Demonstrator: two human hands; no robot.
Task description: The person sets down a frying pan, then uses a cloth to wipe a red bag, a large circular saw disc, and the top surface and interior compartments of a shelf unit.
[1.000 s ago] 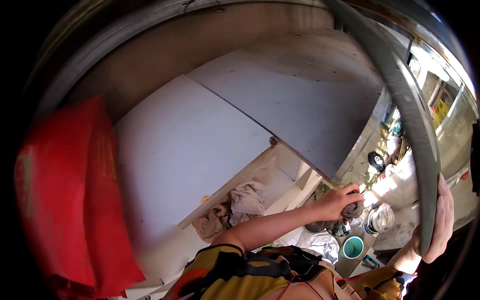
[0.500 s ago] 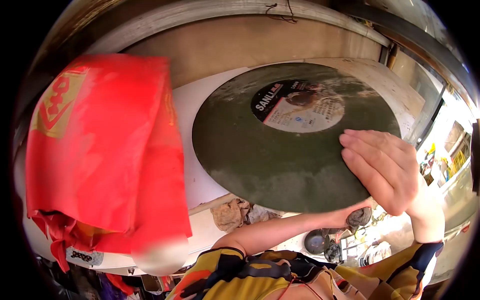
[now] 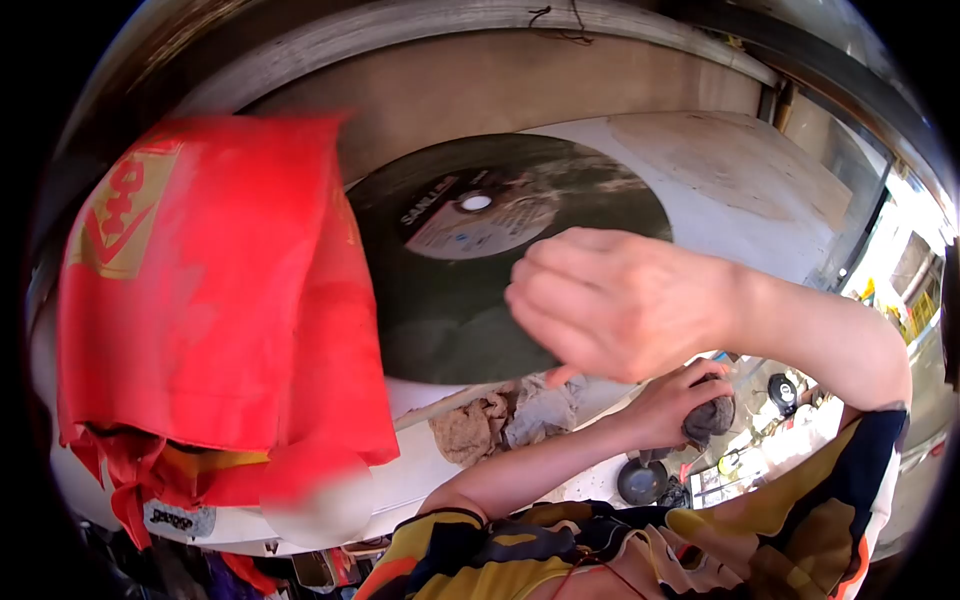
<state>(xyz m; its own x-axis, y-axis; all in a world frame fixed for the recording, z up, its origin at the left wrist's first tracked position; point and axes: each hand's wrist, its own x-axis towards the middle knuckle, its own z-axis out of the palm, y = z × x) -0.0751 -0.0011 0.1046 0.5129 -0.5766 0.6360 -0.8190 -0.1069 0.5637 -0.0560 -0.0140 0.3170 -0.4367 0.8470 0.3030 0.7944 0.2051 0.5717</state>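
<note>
A large dark green cutting disc (image 3: 450, 330) with a "SANLI" label and a bright center hole rests on the white shelf. My right hand (image 3: 620, 300) covers its near right edge, fingers curled together over the top face and the thumb tip showing at the rim. Lower down, my left hand (image 3: 670, 405) grips a crumpled dark grey rag (image 3: 708, 415), below the shelf's front edge. The left part of the disc passes behind a red cloth bag (image 3: 215, 300).
Crumpled brown and whitish rags (image 3: 470, 428) lie at the shelf's front edge. A pale stained patch (image 3: 730, 165) marks the white shelf (image 3: 590, 130) at the right. Beneath is a black round bowl-like thing (image 3: 641, 482). Glass stands at the right.
The disc has moved left and back, partly behind the red bag. My right hand has travelled left with it, fingers now more curled. My left hand with the rag has come out from beneath.
</note>
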